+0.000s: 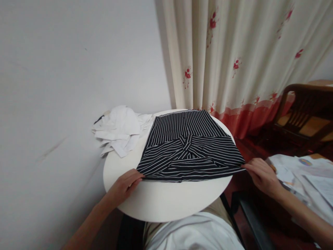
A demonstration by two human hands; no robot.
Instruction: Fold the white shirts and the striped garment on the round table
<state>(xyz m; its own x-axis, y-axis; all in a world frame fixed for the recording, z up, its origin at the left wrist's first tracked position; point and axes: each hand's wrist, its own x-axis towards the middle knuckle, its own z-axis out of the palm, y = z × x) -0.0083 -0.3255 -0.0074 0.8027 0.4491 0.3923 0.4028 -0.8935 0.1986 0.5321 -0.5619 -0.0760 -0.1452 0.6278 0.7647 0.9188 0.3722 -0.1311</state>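
A black garment with white stripes, which looks like a skirt (179, 128), lies spread on the round white table (166, 203). A knotted tie crosses its front, close to the edge nearest me. My left hand (126, 185) pinches the near left corner of the cloth over the tabletop. At the near right corner, my right hand (264, 175) grips the cloth just beyond the table's rim. Between the two hands the near edge is stretched fairly straight. The far edge of the skirt lies near the back of the table.
Crumpled white clothing (121, 128) sits at the table's back left, against the wall (78, 69). A floral curtain (221, 52) hangs behind. To the right are a wooden chair (307, 114) and a surface with white cloth and papers (309, 177). A black armrest (247, 218) stands below my right arm.
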